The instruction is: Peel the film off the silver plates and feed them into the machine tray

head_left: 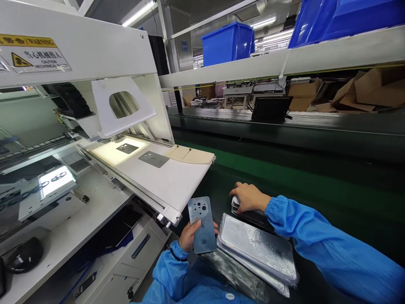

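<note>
My left hand (191, 234) is closed around a blue-grey phone back cover (203, 226), thumb on its face and fingertips behind its right edge. The cover is tilted up, with several round camera holes near its top. To the right, my right hand (249, 197) reaches over a small stack of thin panels (235, 204), its fingers curled over the end and gripping there. Most of that stack is hidden beneath the hand and sleeve. Between the hands and nearer my body lies a pile of plastic-wrapped flat packs (257, 245).
On the left, a machine's white conveyor belt (164, 181) carries two flat dark covers, one (127, 148) on a lit area and another (154, 159) nearer me. A dark green belt (316, 185) runs along the right. Blue bins (226, 44) stand on the rail above. A mouse (25, 255) sits lower left.
</note>
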Demonstrator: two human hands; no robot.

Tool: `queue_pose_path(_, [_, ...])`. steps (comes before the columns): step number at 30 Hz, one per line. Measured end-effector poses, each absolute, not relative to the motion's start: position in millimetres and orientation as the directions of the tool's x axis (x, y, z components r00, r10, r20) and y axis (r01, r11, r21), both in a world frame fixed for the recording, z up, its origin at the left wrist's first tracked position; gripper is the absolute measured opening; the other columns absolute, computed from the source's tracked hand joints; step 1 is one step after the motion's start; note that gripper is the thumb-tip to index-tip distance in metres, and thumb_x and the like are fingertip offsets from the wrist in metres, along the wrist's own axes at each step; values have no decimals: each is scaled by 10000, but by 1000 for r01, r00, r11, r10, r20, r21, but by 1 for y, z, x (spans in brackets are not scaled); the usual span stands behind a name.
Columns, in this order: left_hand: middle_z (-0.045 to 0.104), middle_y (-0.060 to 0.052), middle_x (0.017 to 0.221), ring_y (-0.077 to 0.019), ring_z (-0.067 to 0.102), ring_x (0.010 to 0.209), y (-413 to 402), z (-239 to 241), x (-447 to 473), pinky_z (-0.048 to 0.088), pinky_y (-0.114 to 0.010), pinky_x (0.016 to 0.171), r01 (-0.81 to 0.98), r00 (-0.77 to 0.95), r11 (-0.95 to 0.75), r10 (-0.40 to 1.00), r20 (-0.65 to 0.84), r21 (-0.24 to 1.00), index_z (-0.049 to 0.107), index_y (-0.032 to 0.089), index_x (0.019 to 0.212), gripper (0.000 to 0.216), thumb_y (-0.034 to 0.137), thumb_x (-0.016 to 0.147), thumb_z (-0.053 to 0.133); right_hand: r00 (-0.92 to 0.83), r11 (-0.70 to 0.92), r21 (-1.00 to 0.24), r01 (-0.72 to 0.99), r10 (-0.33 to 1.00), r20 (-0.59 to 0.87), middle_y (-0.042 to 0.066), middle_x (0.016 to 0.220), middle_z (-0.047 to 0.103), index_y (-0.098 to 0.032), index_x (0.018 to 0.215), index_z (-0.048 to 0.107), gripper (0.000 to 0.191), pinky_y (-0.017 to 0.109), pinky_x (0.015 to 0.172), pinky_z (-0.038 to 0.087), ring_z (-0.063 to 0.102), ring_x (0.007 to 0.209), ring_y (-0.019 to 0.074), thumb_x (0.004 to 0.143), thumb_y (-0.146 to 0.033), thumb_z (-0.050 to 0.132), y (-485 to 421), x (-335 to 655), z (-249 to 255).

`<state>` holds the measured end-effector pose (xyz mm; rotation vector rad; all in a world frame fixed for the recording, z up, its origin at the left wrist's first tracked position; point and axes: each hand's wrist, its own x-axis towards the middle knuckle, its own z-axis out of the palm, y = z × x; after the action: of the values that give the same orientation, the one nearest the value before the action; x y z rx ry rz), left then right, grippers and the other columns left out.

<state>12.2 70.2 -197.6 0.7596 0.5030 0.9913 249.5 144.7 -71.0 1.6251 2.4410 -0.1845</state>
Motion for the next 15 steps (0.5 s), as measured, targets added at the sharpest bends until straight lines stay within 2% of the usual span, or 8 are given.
queue_pose_path(2, [737, -160, 982, -255, 709, 850, 70, -198, 12, 556, -337, 748, -550, 474, 335, 880, -45, 765, 704, 67, 988, 425, 452, 831, 618, -386, 396, -5, 918, 892, -235, 114, 1041, 584, -224, 1044, 715, 485, 380, 763, 461, 609, 908, 297, 569, -299, 774, 145, 249, -72])
queue_pose_path(6, [729, -174, 994, -265, 704, 866, 70, -199, 11, 543, -352, 766, -546, 480, 325, 877, -30, 772, 693, 61, 999, 423, 444, 846, 596, -401, 405, -31, 914, 887, -228, 108, 1059, 611, -197, 940, 734, 349, 447, 855, 440, 616, 908, 296, 598, -266, 739, 146, 248, -70])
queue_pose_path(8, [725, -177, 1002, -270, 702, 874, 70, -200, 11, 536, -358, 774, -551, 485, 322, 875, -19, 770, 689, 60, 998, 419, 439, 850, 587, -399, 401, -41, 915, 888, -227, 132, 1171, 588, -195, 984, 722, 411, 549, 928, 391, 597, 987, 342, 582, -267, 758, 146, 248, -69])
queue_pose_path(11, [720, -182, 1014, -285, 699, 886, 70, -200, 10, 530, -372, 781, -568, 495, 320, 869, 4, 758, 687, 56, 1007, 432, 439, 836, 584, -392, 389, -54, 919, 899, -193, 174, 1418, 407, -208, 1277, 575, 703, 685, 1023, 221, 412, 1252, 415, 621, -374, 766, 139, 248, -64])
queue_pose_path(13, [723, -188, 1005, -297, 699, 884, 70, -199, 11, 524, -387, 786, -578, 492, 304, 870, 26, 757, 684, 50, 1017, 439, 431, 823, 585, -391, 379, -128, 916, 917, -76, 161, 1460, 361, -194, 1370, 476, 694, 639, 1077, 200, 326, 1334, 363, 749, -448, 651, 126, 248, -61])
queue_pose_path(15, [727, -191, 993, -301, 702, 871, 70, -197, 11, 520, -395, 781, -583, 483, 287, 874, 41, 760, 682, 51, 1019, 434, 422, 816, 585, -384, 398, -295, 869, 917, 106, 131, 1393, 463, -189, 1317, 529, 552, 525, 1084, 312, 415, 1287, 301, 834, -458, 521, 105, 249, -59])
